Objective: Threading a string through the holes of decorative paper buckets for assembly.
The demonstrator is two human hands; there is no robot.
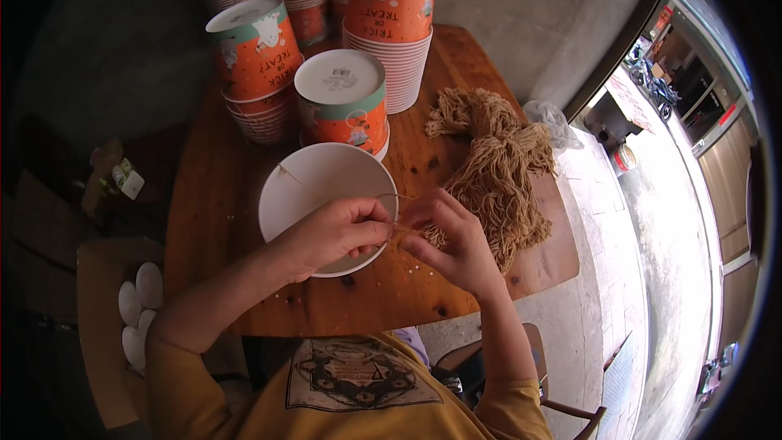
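Left head fisheye, upright. Looks steeply down from above my shirt (362, 407) at my left grip (338, 236) and right grip (453, 238), both near mid-frame over the desk (391, 305), close range. Lens bends straight edges, catches wall (509, 20) up top, bright pavement (672, 244) at right.

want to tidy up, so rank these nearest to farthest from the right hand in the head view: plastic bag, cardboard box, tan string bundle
From the right hand:
1. Tan string bundle, just beyond the hand and to its right.
2. Plastic bag, farther out, past the bundle's right side.
3. Cardboard box, across at the far left.
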